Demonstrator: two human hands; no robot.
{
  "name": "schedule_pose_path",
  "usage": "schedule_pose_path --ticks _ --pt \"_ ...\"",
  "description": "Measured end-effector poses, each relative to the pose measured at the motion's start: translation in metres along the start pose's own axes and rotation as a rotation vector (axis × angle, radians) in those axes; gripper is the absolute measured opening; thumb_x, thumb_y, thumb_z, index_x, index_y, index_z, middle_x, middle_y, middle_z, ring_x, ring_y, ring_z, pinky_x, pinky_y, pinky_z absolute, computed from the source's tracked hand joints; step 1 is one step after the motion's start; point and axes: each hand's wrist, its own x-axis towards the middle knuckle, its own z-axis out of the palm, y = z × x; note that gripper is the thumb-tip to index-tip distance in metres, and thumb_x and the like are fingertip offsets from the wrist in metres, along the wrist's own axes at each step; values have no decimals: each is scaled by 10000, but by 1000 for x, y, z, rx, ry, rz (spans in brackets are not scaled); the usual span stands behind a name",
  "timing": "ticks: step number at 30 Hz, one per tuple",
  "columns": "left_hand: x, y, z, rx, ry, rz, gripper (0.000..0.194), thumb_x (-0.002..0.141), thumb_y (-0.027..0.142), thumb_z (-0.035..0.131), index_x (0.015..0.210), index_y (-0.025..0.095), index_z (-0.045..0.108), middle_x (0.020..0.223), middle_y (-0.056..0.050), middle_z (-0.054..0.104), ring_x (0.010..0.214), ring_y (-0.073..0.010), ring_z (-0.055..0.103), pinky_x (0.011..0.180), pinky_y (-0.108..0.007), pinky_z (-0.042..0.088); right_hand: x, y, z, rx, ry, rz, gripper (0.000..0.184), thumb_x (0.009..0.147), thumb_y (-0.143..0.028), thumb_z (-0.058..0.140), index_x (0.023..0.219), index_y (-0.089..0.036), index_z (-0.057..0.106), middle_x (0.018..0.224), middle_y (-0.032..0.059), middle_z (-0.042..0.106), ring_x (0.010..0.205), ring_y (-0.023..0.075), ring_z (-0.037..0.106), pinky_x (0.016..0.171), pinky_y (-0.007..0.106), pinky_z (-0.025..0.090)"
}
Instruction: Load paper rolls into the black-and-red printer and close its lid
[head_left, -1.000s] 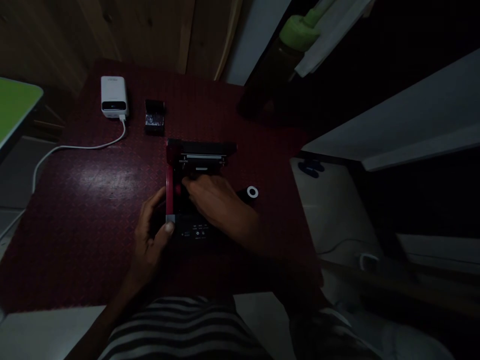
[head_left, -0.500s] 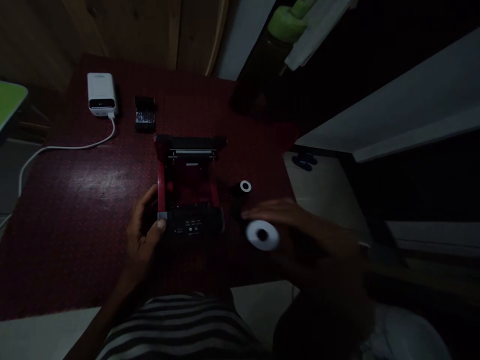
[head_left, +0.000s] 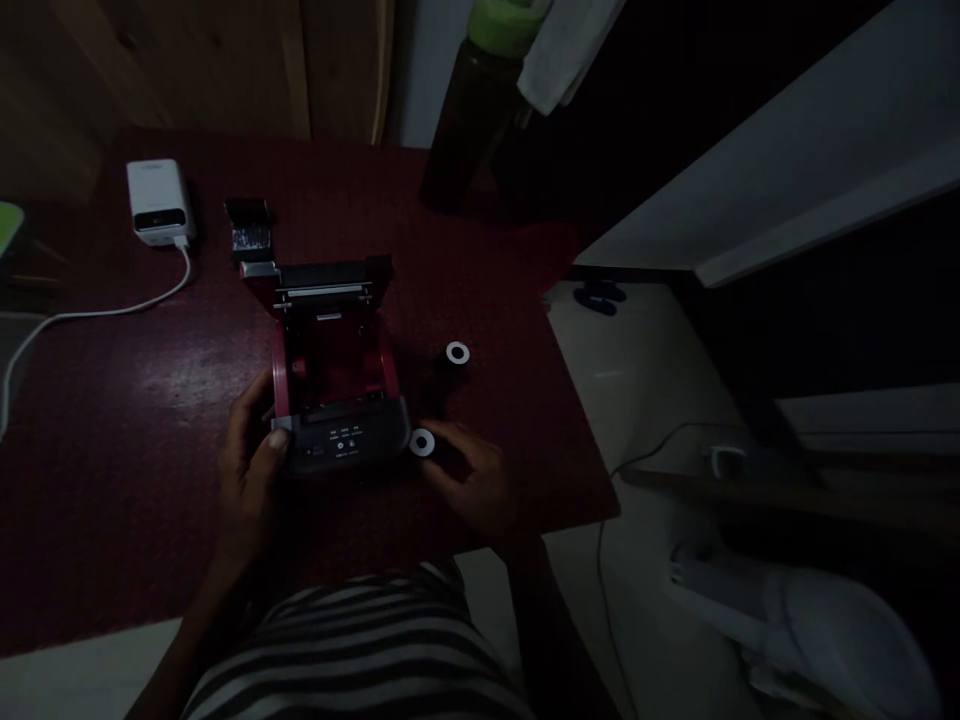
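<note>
A red and black printer [head_left: 345,445] stands on the table in front of me, its lid [head_left: 322,275] raised and its red inner bay exposed. My left hand [head_left: 251,465] grips the printer's near left corner, thumb on top and fingers along the side. Beside the near right corner, my right hand [head_left: 476,480] pinches a small roll [head_left: 421,443] with a white ring-shaped end and dark centre. A second roll [head_left: 457,353] with a similar white end stands farther back, to the right of the printer. Dim light hides the rolls' sides.
A white power bank [head_left: 157,205] with a white cable [head_left: 112,312] lies back left on the dark red table [head_left: 150,450]. Near it is a small black object [head_left: 250,230]. A green-capped bottle [head_left: 472,115] stands at the back. Slippers [head_left: 600,298] lie on the floor at right.
My right hand has lowered the roll and brought it left, close beside the printer. The view has shifted to the right; my left hand keeps hold of the printer.
</note>
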Motion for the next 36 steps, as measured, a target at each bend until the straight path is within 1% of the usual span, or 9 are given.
schedule_pose_path --ticks 4,7,11,14,17,21,27,30,36 --pt "-2 1 2 -33 27 -52 545 1020 520 679 1539 353 686 1523 -27 705 1361 -332 677 1110 -432 586 -13 -7 -22 -189 -39 -30 512 929 -182 747 1437 -242 741 1380 115 826 1216 306 820 1077 509 669" --pt "-3 0 3 -59 29 -71 541 1010 533 697 1525 368 695 1538 -16 699 1386 -342 664 1127 -440 575 -25 -17 -53 -391 -1 21 316 969 -233 744 1263 -300 839 1212 83 880 1074 330 853 964 495 699" --pt "-1 0 3 -63 26 -68 531 1009 527 692 1519 379 699 1565 -10 683 1416 -356 653 1115 -461 590 -2 -13 -85 -428 318 88 175 994 -390 729 1040 -304 874 981 43 880 863 289 837 802 417 670" --pt "-1 1 2 -47 18 -71 548 1001 528 702 1528 375 694 1575 -13 680 1428 -360 647 1131 -475 585 42 6 -84 -249 376 83 319 954 -381 715 1206 -234 843 1114 89 861 927 266 794 873 425 637" --pt "-1 1 2 -67 20 -82 554 1008 519 700 1538 360 688 1582 -24 674 1407 -355 661 1140 -474 579 82 25 -67 -149 161 81 494 857 -271 704 1339 -213 794 1216 99 838 913 232 754 880 423 618" --pt "-1 -1 2 -63 16 -53 559 1019 524 694 1545 333 678 1577 -46 674 1419 -352 657 1156 -471 573 102 31 -45 -116 83 48 416 808 -244 729 1215 -225 814 1259 91 838 1112 267 774 1026 471 599" --pt "-1 -9 0 -115 -15 -7 571 1043 517 695 1583 340 646 1615 -62 653 1469 -352 632 1186 -493 556 80 -37 -73 -151 70 -78 394 903 -201 662 1273 -283 770 1321 62 815 1258 287 752 1139 529 554" --pt "-1 -10 -1 -115 -15 8 566 1045 507 693 1577 320 647 1590 -77 671 1454 -350 644 1171 -497 564 77 -91 -85 -323 -116 -283 497 957 -163 623 1431 -300 685 1373 73 781 1274 300 740 1115 505 566" --pt "-2 -10 -3 -101 -36 -29 591 1049 519 682 1588 287 616 1614 -100 645 1464 -352 631 1189 -514 544 106 -145 -22 -668 -496 -440 287 1058 -52 507 1245 -194 673 1225 120 768 1122 270 694 987 404 573"
